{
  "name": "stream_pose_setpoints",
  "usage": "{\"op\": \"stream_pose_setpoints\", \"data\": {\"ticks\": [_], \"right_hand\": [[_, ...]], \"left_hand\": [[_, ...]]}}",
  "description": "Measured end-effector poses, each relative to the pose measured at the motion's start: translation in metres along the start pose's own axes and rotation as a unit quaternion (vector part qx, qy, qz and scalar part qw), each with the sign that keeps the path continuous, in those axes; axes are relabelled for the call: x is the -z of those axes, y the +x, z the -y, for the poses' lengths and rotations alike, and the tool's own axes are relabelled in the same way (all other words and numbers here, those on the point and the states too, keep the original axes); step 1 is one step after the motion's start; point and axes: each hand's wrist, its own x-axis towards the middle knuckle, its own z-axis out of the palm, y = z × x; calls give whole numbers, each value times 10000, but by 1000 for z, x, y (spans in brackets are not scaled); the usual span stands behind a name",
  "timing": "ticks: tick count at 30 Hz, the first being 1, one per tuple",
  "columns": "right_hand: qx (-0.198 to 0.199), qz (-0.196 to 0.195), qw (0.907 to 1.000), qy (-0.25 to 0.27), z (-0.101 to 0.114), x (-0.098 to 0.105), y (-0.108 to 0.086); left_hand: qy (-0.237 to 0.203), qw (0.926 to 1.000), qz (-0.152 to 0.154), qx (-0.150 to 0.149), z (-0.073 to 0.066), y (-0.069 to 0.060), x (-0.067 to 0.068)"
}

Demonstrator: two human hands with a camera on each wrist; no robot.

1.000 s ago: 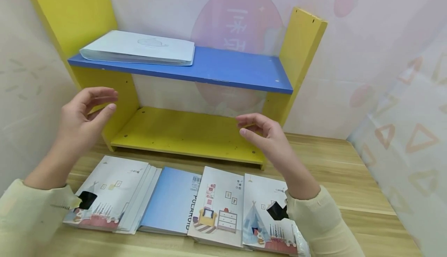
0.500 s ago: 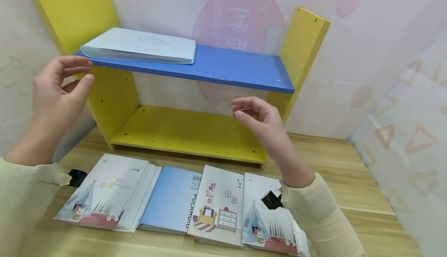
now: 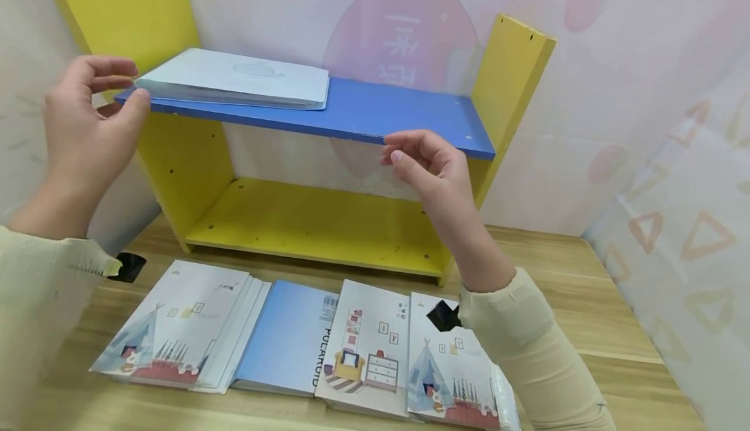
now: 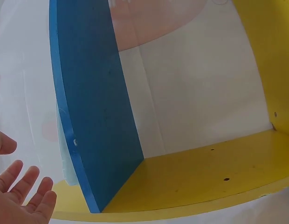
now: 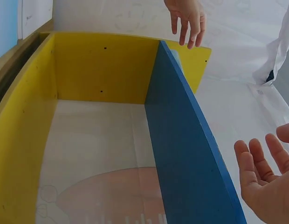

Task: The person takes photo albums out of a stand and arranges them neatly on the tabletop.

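Note:
A pale photo album (image 3: 211,69) with a faint whale drawing lies flat on the left part of the blue shelf board (image 3: 404,112). At its left end is my left hand (image 3: 88,115), fingers loosely bent, thumb apart from the fingers; I cannot tell whether it touches the album. My right hand (image 3: 436,167) hovers in front of the board's front edge, right of the album, fingers loosely bent and holding nothing. The right wrist view shows that hand (image 5: 270,182) apart from the board. In the left wrist view, the left hand (image 4: 23,198) is beside the album's edge (image 4: 66,158).
The shelf unit has yellow sides (image 3: 512,83) and a yellow lower board (image 3: 310,222). In front, on the wooden table (image 3: 562,288), lie white illustrated albums (image 3: 176,314), a blue POLAROID album (image 3: 287,333), another white album (image 3: 363,340) and a tent-pictured album (image 3: 433,379).
Both hands have risen from the lower part of the shelf unit toward the blue board. The left hand has also moved left to the album's end. The albums have stayed put.

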Motion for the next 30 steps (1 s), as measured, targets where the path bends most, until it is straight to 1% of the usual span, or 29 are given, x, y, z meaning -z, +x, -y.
{"op": "stream_pose_setpoints", "data": {"ticks": [4, 6, 8, 10, 12, 16, 18, 21, 24, 30], "right_hand": [[217, -132, 9997, 40, 4, -3, 10], [225, -159, 9996, 43, 5, -5, 15], [211, -145, 9997, 29, 5, -7, 19], [162, -93, 9998, 1, 6, -10, 22], [131, -10, 9999, -67, 6, -14, 26], [155, 154, 9988, -437, 8, -21, 36], [161, 207, 9976, -647, 9, -23, 41], [46, 278, 9959, -857, 9, -25, 50], [-129, 375, 9953, -880, 9, -26, 57], [-516, 555, 9945, -728, 8, -25, 68]], "left_hand": [[307, 9995, 110, -46, -4, 10, -3], [427, 9989, 180, -54, -4, 15, -4], [429, 9988, 208, -58, -4, 20, -4], [478, 9986, 191, -72, -3, 24, -5], [634, 9977, 191, -104, -1, 28, -4], [1155, 9928, 294, -126, 3, 30, -3], [1319, 9906, 355, -113, 4, 31, -3], [1458, 9885, 409, -38, 6, 33, -4], [1569, 9864, 491, 15, 6, 34, -4], [1771, 9802, 881, 137, 5, 33, -7]]}}
